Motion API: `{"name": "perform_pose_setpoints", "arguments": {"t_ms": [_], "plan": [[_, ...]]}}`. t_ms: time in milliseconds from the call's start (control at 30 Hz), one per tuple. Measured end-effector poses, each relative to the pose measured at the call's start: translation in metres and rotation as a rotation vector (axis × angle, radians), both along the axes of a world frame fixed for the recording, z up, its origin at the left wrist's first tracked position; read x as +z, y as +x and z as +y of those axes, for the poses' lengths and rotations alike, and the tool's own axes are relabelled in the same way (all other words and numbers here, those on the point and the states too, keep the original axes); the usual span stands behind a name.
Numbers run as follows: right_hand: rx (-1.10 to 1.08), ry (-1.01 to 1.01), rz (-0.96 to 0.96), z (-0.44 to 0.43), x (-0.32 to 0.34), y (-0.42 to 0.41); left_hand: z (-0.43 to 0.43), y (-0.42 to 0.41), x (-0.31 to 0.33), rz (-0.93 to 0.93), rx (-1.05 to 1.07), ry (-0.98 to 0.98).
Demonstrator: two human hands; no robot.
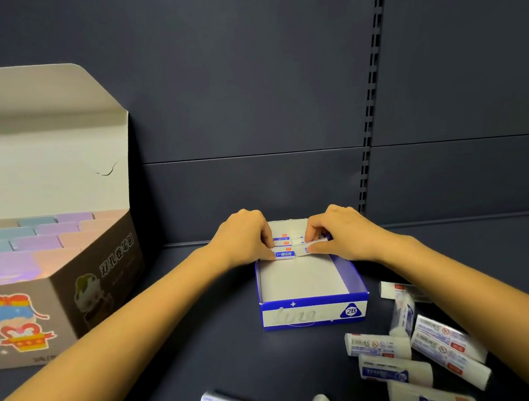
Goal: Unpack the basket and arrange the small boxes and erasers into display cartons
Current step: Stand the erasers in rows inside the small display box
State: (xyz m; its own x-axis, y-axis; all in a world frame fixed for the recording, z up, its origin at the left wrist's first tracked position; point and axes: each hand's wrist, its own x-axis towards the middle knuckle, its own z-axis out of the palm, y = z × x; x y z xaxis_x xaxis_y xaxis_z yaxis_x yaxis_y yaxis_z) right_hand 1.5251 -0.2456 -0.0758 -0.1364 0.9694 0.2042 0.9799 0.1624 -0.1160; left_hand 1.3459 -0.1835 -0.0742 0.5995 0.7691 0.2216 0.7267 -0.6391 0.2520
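- My right hand point(344, 234) pinches one eraser point(315, 246) between thumb and fingertips, its long axis running across the display carton point(311, 313).
- My left hand point(244, 239) curls over the row of erasers point(282, 246) just beside it, thumb on the near one, steadying them.
- That row sits at the carton's far end. The rest of the floor, toward me, is bare, so I judge the filling has barely begun.
- The loose erasers point(394, 369) lie by the shelf's point(204, 345) near right edge, closer to my right hand.
- At the left edge, the big carton point(105, 274) stands open, holding pastel small boxes point(40, 241).
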Motion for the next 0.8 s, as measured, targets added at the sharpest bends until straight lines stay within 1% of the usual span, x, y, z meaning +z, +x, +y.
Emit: {"name": "perform_pose_setpoints", "arguments": {"t_ms": [100, 200, 300, 500, 800], "plan": [[-0.003, -0.003, -0.058, -0.001, 0.001, -0.004, -0.001, 0.000, 0.001, 0.013, -0.008, -0.022], [-0.009, -0.015, -0.125, -0.002, 0.002, -0.008, -0.003, -0.001, 0.001, 0.032, -0.012, -0.007], [-0.015, 0.016, -0.179, -0.003, 0.002, -0.011, -0.005, 0.000, 0.002, 0.064, -0.006, 0.023], [-0.034, 0.049, -0.155, -0.002, 0.000, -0.012, -0.007, 0.001, 0.002, 0.093, -0.006, 0.111], [-0.047, 0.092, -0.179, -0.002, -0.002, -0.016, -0.008, 0.001, 0.002, 0.090, -0.012, 0.082]]}}
